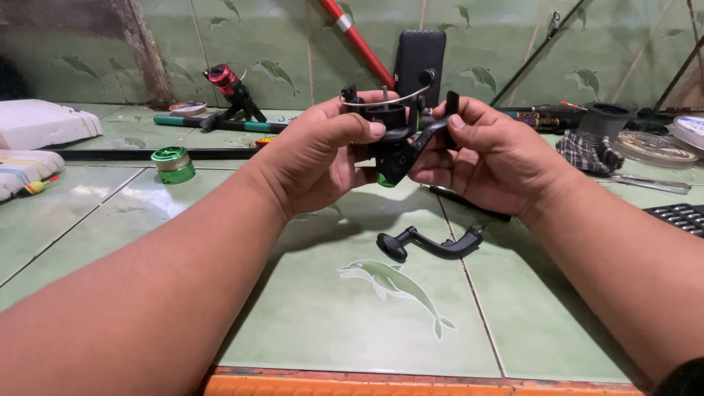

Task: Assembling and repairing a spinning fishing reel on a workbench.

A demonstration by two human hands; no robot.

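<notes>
Both my hands hold a black fishing reel body (396, 139) with a wire bail arm and a green accent at its bottom, lifted above the green tiled floor. My left hand (319, 150) grips its left side, thumb across the top. My right hand (495, 158) holds the right side by the reel's foot. A detached black crank handle (429, 242) lies on the tile just below the reel, beside a dolphin pattern.
A green spool (174, 163) stands on the floor at left. Farther back lies a rod with a red reel (224, 77). A red pole (359, 44) and a black phone-like slab (419, 55) lean on the wall. Plaid cloth (587, 150), line spools and white foam (40, 123) sit aside.
</notes>
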